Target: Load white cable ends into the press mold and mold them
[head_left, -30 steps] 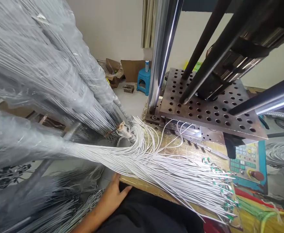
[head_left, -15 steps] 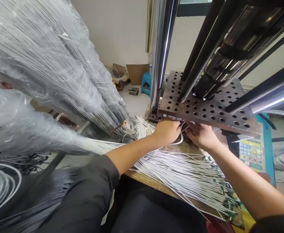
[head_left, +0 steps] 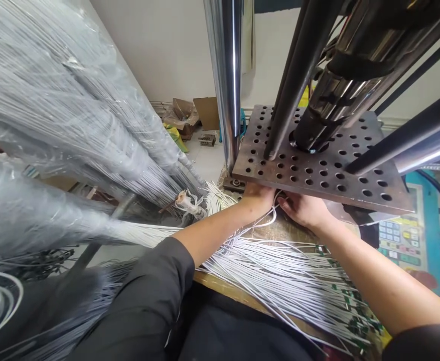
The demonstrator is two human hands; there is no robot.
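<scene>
Both hands reach beneath a perforated steel plate (head_left: 317, 165) of a press. My left hand (head_left: 259, 194) is at the plate's near left edge, its fingers hidden under it. Close by on the right, my right hand (head_left: 300, 206) has its thumb showing and the other fingers mostly covered. A white cable (head_left: 274, 215) loops down between the two hands; what the fingertips hold is out of sight. Under my forearms, a wide bundle of white cables (head_left: 276, 273) lies on the worktable, with small green parts (head_left: 355, 321) at the cable ends on the right.
Plastic-wrapped cable bundles (head_left: 72, 90) hang at the left. A polished column (head_left: 227, 75) and dark rods (head_left: 291, 80) rise around the plate. A teal control panel (head_left: 400, 235) with buttons stands at the right. Cardboard boxes (head_left: 206, 113) are on the floor behind.
My hands have gone further in under the plate, so their fingers are more covered. The view has shifted slightly, and the column now hides most of the blue stool.
</scene>
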